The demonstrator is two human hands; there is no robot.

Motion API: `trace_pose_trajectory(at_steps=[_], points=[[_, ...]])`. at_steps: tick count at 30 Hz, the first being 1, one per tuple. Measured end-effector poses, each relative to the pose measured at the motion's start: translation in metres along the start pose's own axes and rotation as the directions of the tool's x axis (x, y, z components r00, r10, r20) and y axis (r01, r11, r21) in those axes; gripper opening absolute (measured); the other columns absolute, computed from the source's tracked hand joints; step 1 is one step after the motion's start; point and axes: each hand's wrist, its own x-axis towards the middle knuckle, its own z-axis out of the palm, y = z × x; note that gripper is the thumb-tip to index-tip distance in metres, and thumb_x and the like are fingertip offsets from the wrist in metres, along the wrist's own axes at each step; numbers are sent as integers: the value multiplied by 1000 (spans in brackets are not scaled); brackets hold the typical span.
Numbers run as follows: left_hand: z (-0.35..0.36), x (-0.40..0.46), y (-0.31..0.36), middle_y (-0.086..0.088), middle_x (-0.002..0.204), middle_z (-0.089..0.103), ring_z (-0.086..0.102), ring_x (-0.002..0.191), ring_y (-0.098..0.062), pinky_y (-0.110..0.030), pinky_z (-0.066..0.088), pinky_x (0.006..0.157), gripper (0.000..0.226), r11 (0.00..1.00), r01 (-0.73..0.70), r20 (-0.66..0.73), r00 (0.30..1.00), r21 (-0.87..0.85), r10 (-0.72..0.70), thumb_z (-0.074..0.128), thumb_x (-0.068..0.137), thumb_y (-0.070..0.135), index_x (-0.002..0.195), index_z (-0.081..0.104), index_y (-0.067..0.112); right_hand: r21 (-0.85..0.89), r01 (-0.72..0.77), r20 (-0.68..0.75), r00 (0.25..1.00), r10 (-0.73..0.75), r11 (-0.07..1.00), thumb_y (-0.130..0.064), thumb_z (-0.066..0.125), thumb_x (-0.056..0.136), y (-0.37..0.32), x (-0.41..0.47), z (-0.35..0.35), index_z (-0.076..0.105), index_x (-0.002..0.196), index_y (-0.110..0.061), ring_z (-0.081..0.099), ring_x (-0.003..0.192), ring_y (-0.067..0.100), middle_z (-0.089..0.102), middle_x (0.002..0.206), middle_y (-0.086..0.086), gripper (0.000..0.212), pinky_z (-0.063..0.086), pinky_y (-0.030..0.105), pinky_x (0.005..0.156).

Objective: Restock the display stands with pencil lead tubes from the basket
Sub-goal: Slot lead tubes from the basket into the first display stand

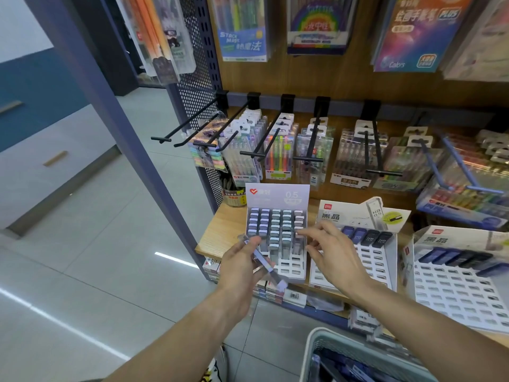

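My left hand (239,268) grips a small bundle of clear pencil lead tubes (265,264) just in front of the left display stand (277,232), whose upper rows are filled with pale-capped tubes and whose lowest rows have bare slots. My right hand (332,255) hovers with fingers spread and nothing in it, fingertips at the stand's right column. A middle stand (355,260) holds several dark tubes in its top row. A third stand (457,285) on the right is mostly bare slots. The grey basket (316,351) sits at the bottom with blue tubes inside.
Black hooks (264,136) with packs of highlighters and pens hang above the wooden shelf (220,232). A pen tin (234,194) stands behind the left stand. A blue-grey upright post (132,139) runs along the shelf's left side, with tiled floor beyond.
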Motion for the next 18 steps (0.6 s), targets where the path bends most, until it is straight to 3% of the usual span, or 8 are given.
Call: trace_pose_trajectory(at_steps=[3,5,6,8,11,14,16,18], points=[[-7,2,-1,-7,92,70,69,89,-25,-30,60,75,25,999,-34,-2,999,-9,34,66,98,15,122,69,7,11,-33,-54,998,33,999,-19,65,96,-14,1,-5,69,123,-25,63,81,8,54,112,-7,29,57,31,78],[-10,4,-1,-9,93,70,72,92,-25,-32,61,80,32,999,-44,-33,999,-32,43,71,95,17,125,66,7,203,-107,-77,989,124,973,-32,64,96,-32,2,-14,69,115,-30,63,80,5,61,103,-11,19,56,27,74],[-12,4,0,-11,97,71,73,95,-26,-34,61,83,33,998,-45,-52,998,-43,43,73,93,17,123,65,6,373,-185,-25,978,209,909,-37,65,95,-41,2,-18,68,109,-31,65,81,5,65,98,-12,16,57,26,73],[-15,3,1,-16,104,74,73,100,-28,-38,60,91,30,997,-44,-63,997,-58,40,77,90,17,116,66,6,668,-352,163,929,333,656,-36,71,92,-56,3,-22,67,104,-26,71,81,13,72,89,-4,16,61,33,75],[-21,2,1,-18,107,76,74,103,-28,-35,59,90,25,997,-40,-12,999,-61,40,78,88,17,107,72,1,790,-410,241,891,384,456,-14,79,85,-62,4,-21,68,105,-16,75,78,23,75,87,6,23,62,41,81],[-25,0,2,-15,104,77,74,98,-25,-30,58,85,23,997,-32,40,999,-70,35,78,87,13,106,75,2,856,-382,216,876,431,349,-3,78,83,-64,10,-26,66,109,-13,75,84,23,76,92,10,31,61,33,80],[-26,-1,3,-14,105,77,73,98,-24,-30,57,85,24,999,-27,70,997,-44,30,78,87,13,109,75,4,875,-323,153,892,426,362,-2,77,84,-67,15,-29,66,106,-13,75,86,23,76,91,8,27,60,29,78],[-27,-1,1,-12,106,78,73,101,-25,-31,56,87,26,998,-38,70,997,44,35,80,86,16,111,74,9,832,-243,49,928,371,498,-5,79,83,-69,19,-28,69,100,-17,73,86,20,75,91,3,23,59,29,79]])
